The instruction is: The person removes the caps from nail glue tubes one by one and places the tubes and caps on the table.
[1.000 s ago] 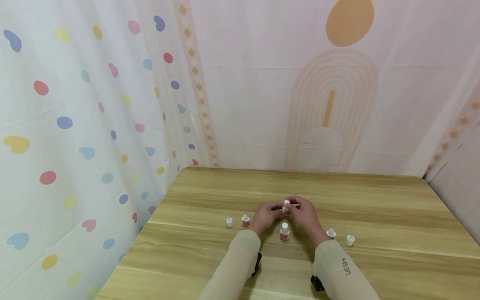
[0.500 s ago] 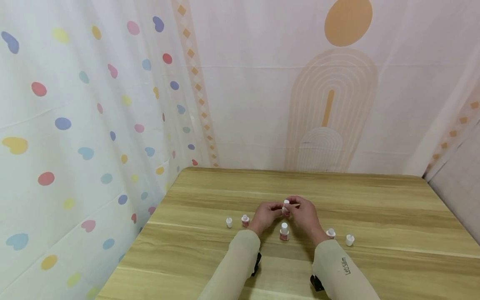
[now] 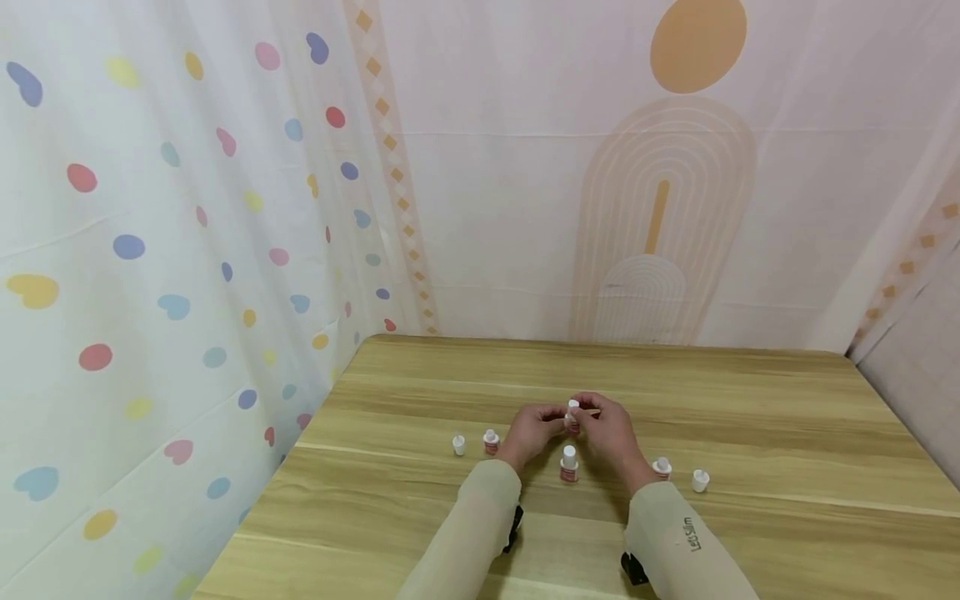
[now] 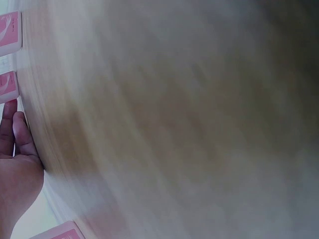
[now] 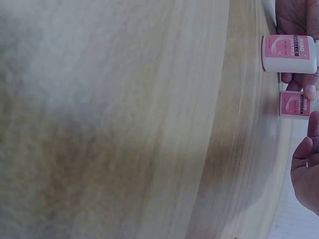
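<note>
From my end I see the held bottle point(image 5: 295, 103) standing upright on the surface point(image 3: 420, 533), between both hands and beyond the near bottle point(image 3: 569, 467). My right hand point(image 3: 611, 433) pinches its white cap point(image 3: 573, 404) between thumb and fingers; my left hand point(image 3: 529, 433) seems to pinch its body with closed fingertips. For cap work, I'd brace the body low and turn only with the right fingers, straight and without tilt, since such a small bottle could tip or spill. The near bottle is capped. The left bottle point(image 3: 491, 442) and right bottle point(image 3: 662, 467) are uncapped, with a left cap point(image 3: 459, 447) and right cap point(image 3: 701, 482) just beside them. White walls and pink labels hide the contents, so I can't tell how full any bottle is.
</note>
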Tool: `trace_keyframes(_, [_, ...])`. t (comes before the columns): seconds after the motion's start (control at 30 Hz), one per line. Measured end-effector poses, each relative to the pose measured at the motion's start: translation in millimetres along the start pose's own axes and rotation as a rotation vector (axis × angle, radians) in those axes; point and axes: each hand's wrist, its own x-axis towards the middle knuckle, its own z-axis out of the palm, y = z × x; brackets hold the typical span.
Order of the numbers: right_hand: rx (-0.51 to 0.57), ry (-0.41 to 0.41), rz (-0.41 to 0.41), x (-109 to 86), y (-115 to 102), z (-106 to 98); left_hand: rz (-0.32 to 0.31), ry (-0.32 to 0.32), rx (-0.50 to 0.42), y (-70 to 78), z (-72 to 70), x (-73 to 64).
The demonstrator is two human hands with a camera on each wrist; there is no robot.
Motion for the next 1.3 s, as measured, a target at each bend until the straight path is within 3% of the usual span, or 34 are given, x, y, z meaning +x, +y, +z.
trace_keyframes(0.23, [-0.001,0.036,0.013,0.9,0.4,1.5,0.001,0.012,0.016,1.0,0.5,-0.5])
trace_keyframes(0.53, [0.019,0.020,-0.010,0.1,0.2,1.5,0.034,-0.005,0.027,2.1,-2.6,-4.5])
trace_keyframes(0.77, [-0.003,0.010,-0.003,0.1,0.3,2.7,-0.005,0.003,-0.003,1.3,-0.5,-1.7])
trace_keyframes(1.13, [-0.018,0.035,0.004,0.0,-1.3,1.3,0.035,0.008,0.042,2.1,-1.1,-1.9])
trace_keyframes(1.3, [-0.013,0.023,-0.003,-0.4,-1.8,0.6,0.018,0.000,0.036,0.8,-0.9,-0.6])
